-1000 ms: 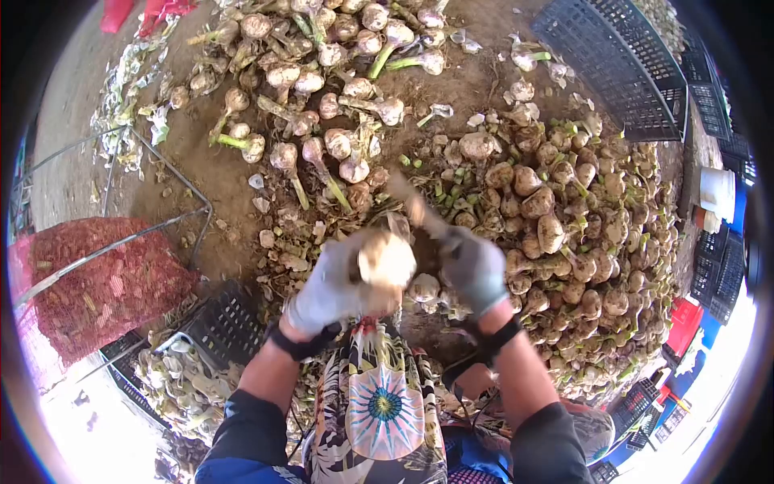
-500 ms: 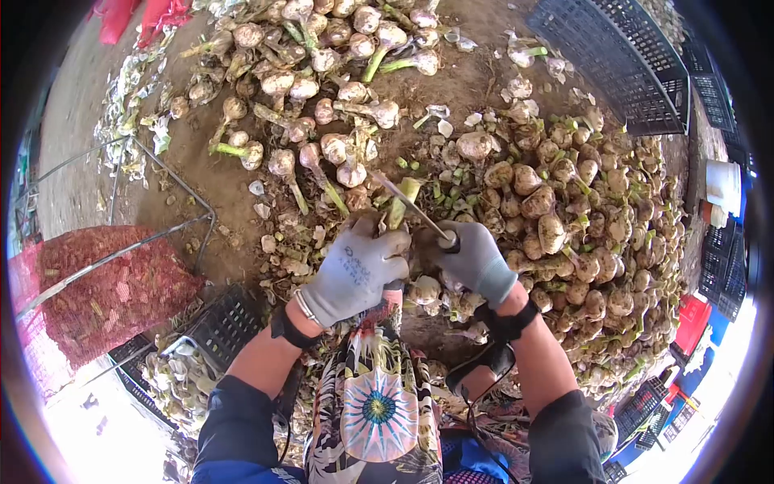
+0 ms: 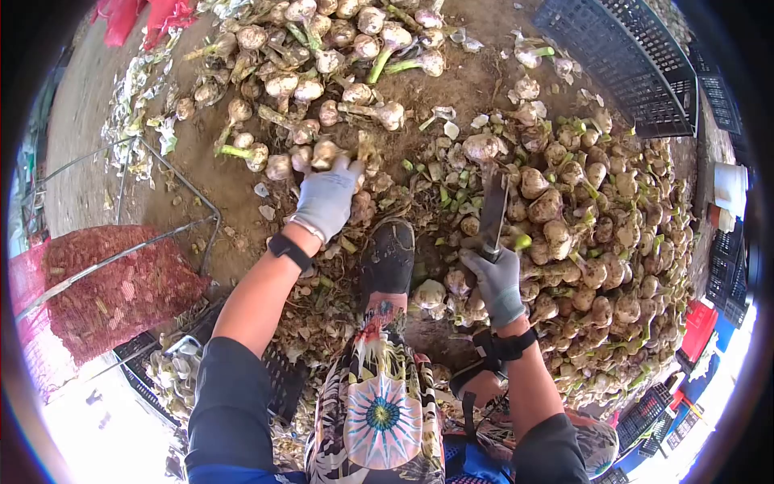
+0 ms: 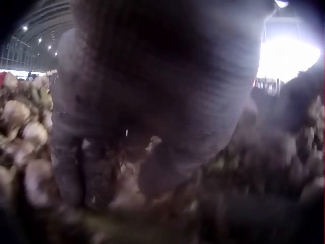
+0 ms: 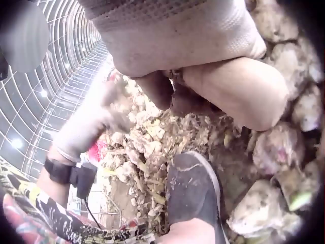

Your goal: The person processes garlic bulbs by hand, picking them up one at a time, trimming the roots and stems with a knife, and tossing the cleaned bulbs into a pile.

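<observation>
My gloved left hand [image 3: 329, 198] reaches forward to the loose garlic on the ground, fingers pointing down. It grips a garlic bulb [image 3: 324, 154] at the near edge of that heap. In the left wrist view, the glove [image 4: 167, 76] fills most of the picture, and part of a pale bulb [image 4: 129, 185] shows between thumb and fingers. My gloved right hand [image 3: 496, 282] holds a knife, its blade [image 3: 493, 211] pointing away from me over the right-hand garlic pile. The knife's smooth pale handle [image 5: 238, 91] sticks out below the fist in the right wrist view.
Piled trimmed garlic [image 3: 592, 258] covers the right side. A shoe [image 3: 388, 256] stands between the hands among stem scraps. At left are a red mesh sack [image 3: 121, 290] and a metal frame [image 3: 181, 179]. A black plastic crate [image 3: 621, 64] stands at the back right.
The left hand no longer holds the stemmed garlic over the shoe; it has gone forward and left to the loose bulbs. The right hand has drawn right and slightly nearer with the knife.
</observation>
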`<state>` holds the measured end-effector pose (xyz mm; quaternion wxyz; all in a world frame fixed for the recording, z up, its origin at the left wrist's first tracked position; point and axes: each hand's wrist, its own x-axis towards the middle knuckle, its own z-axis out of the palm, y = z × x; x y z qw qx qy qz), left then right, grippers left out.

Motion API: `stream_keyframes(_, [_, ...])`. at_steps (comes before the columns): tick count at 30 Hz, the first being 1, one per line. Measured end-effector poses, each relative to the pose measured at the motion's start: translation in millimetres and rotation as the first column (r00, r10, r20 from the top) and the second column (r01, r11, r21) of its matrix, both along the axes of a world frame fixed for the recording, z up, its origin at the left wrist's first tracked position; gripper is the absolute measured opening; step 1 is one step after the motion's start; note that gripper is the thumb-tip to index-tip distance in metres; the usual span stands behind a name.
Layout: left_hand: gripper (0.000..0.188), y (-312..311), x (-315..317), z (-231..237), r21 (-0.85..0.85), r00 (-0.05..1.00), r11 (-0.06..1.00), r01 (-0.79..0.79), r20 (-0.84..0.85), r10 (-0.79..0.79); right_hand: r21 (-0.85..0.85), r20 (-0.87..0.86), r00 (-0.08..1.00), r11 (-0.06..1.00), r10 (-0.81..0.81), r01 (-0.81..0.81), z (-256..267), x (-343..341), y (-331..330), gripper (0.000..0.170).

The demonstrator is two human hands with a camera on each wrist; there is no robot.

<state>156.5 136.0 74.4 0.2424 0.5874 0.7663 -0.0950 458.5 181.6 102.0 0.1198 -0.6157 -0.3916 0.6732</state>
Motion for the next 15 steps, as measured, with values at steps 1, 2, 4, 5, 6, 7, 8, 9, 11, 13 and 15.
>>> stream_keyframes(1, [0.057,-5,-1,0,-0.030,0.975,0.985,-0.169,0.141,0.171,0.027,-0.014,1.000,1.000,0.017,-0.016,2,-4,-3,0.018])
stream_keyframes(2, [0.058,-16,4,5,0.147,0.934,0.949,-0.278,0.272,0.232,0.006,-0.014,0.995,0.996,0.094,-0.094,1,-8,-3,0.024])
stream_keyframes(4, [0.056,-30,18,23,0.236,0.674,0.805,-0.545,0.694,0.253,-0.082,-0.152,0.987,0.996,-0.043,0.030,12,-29,-4,0.028])
stream_keyframes(5, [0.059,-33,29,28,-0.111,0.212,0.704,-0.702,0.910,0.355,-0.189,-0.269,0.945,0.972,-0.187,0.139,19,-43,-5,0.032])
stream_keyframes(6, [0.064,-39,40,38,-0.280,-0.020,0.677,-0.681,0.931,0.365,-0.188,-0.270,0.944,0.972,-0.187,0.138,21,-54,-5,0.032])
stream_keyframes(7, [0.068,-39,52,54,-0.443,-0.252,0.650,-0.618,0.894,0.369,-0.169,-0.361,0.916,0.978,-0.174,0.119,22,-65,-4,0.034])
stream_keyframes(8, [0.069,-41,65,50,-0.346,-0.239,0.714,-0.609,0.938,0.251,-0.151,-0.445,0.881,0.983,-0.158,0.101,23,-72,-5,0.035])
stream_keyframes(9, [0.069,-44,73,45,-0.242,-0.227,0.763,-0.600,0.965,0.128,-0.154,-0.441,0.884,0.983,-0.158,0.099,28,-79,-6,0.035])
stream_keyframes(11, [0.068,-47,75,52,-0.267,-0.027,0.734,-0.625,0.947,0.322,0.104,-0.331,0.940,0.993,0.082,-0.050,38,-90,-7,0.033])
stream_keyframes(13, [0.061,-45,75,61,-0.356,-0.177,0.652,-0.670,0.929,0.325,0.202,-0.282,0.939,0.969,0.196,-0.142,35,-79,-3,0.032])
stream_keyframes(15, [0.065,-57,73,45,-0.298,-0.082,0.665,-0.685,0.938,0.337,0.610,0.173,0.886,0.659,0.430,-0.439,40,-69,-1,0.032])
